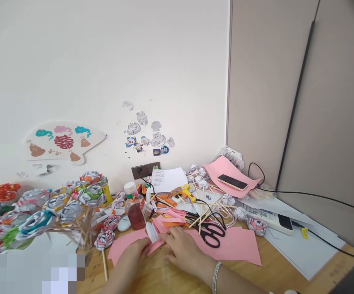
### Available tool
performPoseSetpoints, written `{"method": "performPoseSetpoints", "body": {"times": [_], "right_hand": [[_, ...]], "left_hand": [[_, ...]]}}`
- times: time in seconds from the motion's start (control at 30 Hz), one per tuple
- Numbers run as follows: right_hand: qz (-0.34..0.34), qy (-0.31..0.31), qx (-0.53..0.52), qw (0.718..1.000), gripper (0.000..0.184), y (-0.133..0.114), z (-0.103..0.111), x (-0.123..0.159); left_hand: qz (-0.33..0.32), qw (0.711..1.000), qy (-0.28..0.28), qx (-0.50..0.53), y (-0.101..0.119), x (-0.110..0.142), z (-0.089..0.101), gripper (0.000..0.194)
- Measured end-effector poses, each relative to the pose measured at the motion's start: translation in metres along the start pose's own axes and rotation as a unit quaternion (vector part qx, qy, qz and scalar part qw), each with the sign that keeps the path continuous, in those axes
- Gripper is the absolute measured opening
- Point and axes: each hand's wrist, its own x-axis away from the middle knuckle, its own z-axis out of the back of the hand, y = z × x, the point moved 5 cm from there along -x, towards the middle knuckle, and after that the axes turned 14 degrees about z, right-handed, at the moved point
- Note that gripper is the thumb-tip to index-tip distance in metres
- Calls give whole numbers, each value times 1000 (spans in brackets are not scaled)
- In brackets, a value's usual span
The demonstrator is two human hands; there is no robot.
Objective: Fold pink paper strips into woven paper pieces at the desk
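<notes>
Now, the left hand (pixel 138 248) is half curled, fingertips at a white paper strip (pixel 152 232); whether it's pinched, I can't tell. Over to the right hand (pixel 181 247): loosely open, thumb apart, fingertips down on pink paper. A white-capped bottle (pixel 136 214) just beyond holds reddish-brown liquid. And that strip, between the hands above the worktop (pixel 155 271), runs lengthwise away from the person, its far end leaning left.

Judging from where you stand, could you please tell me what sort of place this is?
Probably a craft corner: the wooden tabletop holds folded-paper flowers on thin sticks, a yellow glue gun, and black-handled scissors over pink paper.
</notes>
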Motion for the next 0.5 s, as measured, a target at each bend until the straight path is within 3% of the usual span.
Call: {"method": "performPoseSetpoints", "body": {"times": [0.13, 0.27, 0.5], "right_hand": [[-8, 14, 36, 999, 18, 7, -1, 0], [11, 36, 59, 998, 18, 10, 3, -1], [7, 45, -4, 999, 14, 9, 3, -1]], "left_hand": [[-66, 992, -42, 95, 10, 5, -7, 25], [-83, 982, -73, 156, 16, 9, -5, 22], [-78, 994, -29, 66, 16, 5, -1, 29]]}}
